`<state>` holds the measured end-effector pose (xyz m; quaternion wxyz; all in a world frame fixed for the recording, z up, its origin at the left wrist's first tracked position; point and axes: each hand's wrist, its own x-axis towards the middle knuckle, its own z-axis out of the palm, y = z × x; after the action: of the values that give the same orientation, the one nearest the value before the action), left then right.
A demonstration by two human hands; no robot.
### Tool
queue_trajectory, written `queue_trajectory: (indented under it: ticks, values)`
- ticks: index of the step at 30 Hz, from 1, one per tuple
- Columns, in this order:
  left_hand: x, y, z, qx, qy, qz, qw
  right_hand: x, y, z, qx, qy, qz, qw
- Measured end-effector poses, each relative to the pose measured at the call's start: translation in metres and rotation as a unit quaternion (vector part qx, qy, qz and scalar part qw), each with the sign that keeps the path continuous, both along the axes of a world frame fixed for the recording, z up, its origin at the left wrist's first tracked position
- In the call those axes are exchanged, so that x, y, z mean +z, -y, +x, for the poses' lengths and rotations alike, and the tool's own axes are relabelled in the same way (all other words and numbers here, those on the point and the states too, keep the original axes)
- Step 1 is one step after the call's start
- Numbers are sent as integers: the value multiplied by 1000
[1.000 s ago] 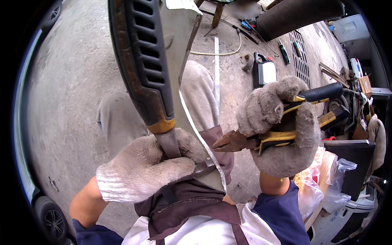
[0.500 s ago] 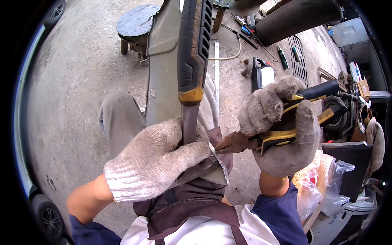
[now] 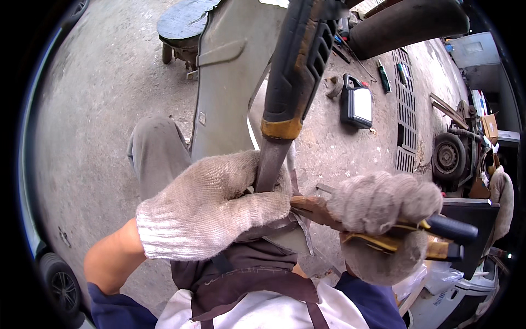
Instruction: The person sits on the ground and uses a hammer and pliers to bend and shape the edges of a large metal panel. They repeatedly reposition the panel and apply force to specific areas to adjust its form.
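Note:
My gloved left hand (image 3: 211, 208) grips the metal shank of a long tool (image 3: 287, 90) with a black and yellow handle pointing upward; its lower end is mostly hidden. Beneath it, a grey bent sheet-metal piece (image 3: 222, 109) with a ragged lower edge extends upward between my knees. My gloved right hand (image 3: 383, 214) is closed round pliers (image 3: 312, 208) with rusty jaws and black and yellow handles. The jaws reach the fingertips of my left hand, beside the shank; I cannot tell what, if anything, they bite.
A round stool (image 3: 181, 22) stands beyond my left knee. At right are a dark plastic jug (image 3: 356, 109), a drain grate (image 3: 405, 145), a dark cylinder (image 3: 405, 30), a loose wheel (image 3: 446, 156) and piled items. A vehicle wheel (image 3: 63, 285) is at lower left.
The long tool's handle has swung rightward, showing more of the metal piece. My right hand and the pliers have moved down, the pliers' jaws now against my left hand's fingertips.

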<state>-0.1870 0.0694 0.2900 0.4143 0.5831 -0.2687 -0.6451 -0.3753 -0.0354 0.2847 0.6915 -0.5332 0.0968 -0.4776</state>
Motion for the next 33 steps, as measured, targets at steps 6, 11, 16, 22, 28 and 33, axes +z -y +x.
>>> queue_trajectory:
  ticks: [6, 11, 16, 22, 28, 33]
  values:
    - [3, 5, -1, -21, 61, 2, 998, 2, 13, -13, -26, 38, -124, 991]
    - [-10, 13, 0, -54, 66, -26, 996, 3, 5, -20, -104, -18, -175, 979]
    - [-9, 10, -2, -45, 70, -52, 995, 8, -10, -22, -7, -61, -169, 984]
    - [-6, 10, -1, -42, 46, -40, 997, 10, -30, -1, -334, 44, -150, 929]
    - [-15, 5, 0, -37, 58, -49, 996, 11, -27, -21, -155, 33, -140, 977]
    - [-15, 2, 1, -41, 68, -36, 996, 2, -15, -29, -60, -20, -178, 982]
